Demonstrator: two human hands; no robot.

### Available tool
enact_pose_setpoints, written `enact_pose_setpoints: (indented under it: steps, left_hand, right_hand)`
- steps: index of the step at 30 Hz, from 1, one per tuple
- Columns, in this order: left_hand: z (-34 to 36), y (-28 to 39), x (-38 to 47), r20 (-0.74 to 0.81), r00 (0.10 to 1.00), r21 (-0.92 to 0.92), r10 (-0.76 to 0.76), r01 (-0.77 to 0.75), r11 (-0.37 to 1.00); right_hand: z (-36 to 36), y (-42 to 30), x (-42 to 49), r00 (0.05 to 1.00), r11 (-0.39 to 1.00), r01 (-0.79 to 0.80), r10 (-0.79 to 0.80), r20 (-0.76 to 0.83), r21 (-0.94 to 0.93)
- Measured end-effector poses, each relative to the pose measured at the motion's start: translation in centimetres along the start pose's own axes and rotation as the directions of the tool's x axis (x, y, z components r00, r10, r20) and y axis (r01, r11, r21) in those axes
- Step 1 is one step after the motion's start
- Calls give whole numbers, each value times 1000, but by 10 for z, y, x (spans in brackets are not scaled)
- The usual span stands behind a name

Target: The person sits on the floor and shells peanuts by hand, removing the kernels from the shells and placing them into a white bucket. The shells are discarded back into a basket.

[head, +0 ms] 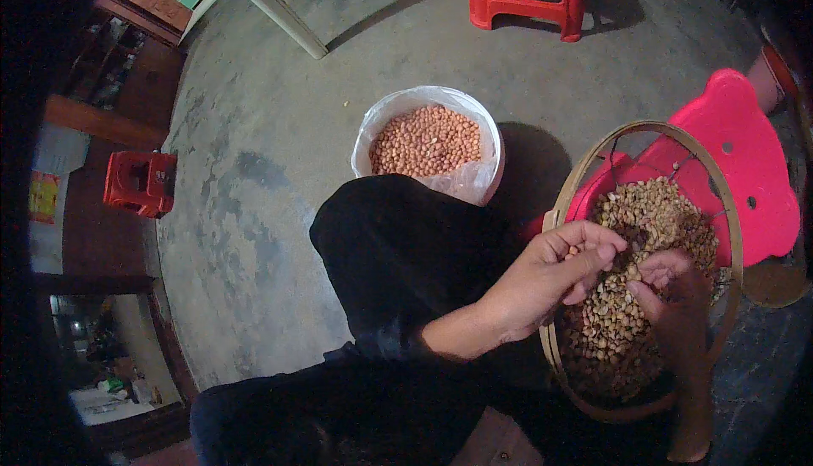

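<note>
My left hand (568, 266) is over a round basket with a bamboo rim (730, 212), its thumb and fingertips brought together. A reddish peanut kernel (572, 251) shows inside its curled fingers. Facing it, my right hand (673, 291) is low over the heap, thumb and fingers bent and partly blurred. By its fingertips lies a pale piece, and I cannot tell if it is gripped. Peanuts in pale shells and shell bits (613, 323) fill the basket. A white bucket (498, 142), lined with clear plastic, holds many reddish shelled peanuts (429, 139) beyond my knee.
A bright pink plastic chair (756, 167) is behind and under the basket's far side. Red plastic stools stand ahead (527, 9) and at left (140, 183). A pale post-like leg (273, 9) meets the concrete floor (254, 117). My dark-clothed knee (400, 231) partly hides the bucket.
</note>
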State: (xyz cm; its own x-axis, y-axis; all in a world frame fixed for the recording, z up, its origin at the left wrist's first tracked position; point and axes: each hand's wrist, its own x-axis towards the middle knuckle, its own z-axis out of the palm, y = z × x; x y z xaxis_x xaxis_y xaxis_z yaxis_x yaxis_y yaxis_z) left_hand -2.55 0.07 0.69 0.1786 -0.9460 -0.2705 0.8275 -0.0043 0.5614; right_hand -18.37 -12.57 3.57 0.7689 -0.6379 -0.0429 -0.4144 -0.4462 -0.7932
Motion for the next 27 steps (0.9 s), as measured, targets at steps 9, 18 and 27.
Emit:
enact_pose_setpoints:
  steps: [9,18,27]
  left_hand:
    - [5,-12,-1,163,983,269,83,-125,955]
    - [3,-20,-2,171,976,-25,-137,144,989]
    - [1,-26,-1,192,965,19,-178,178,984]
  right_hand:
    - [-4,-32,-4,960,958,276,-279,-27,-79]
    - [-3,-30,-4,957,959,282,-283,-57,-24]
    - [-6,-26,-6,960,962,274,-273,-60,13]
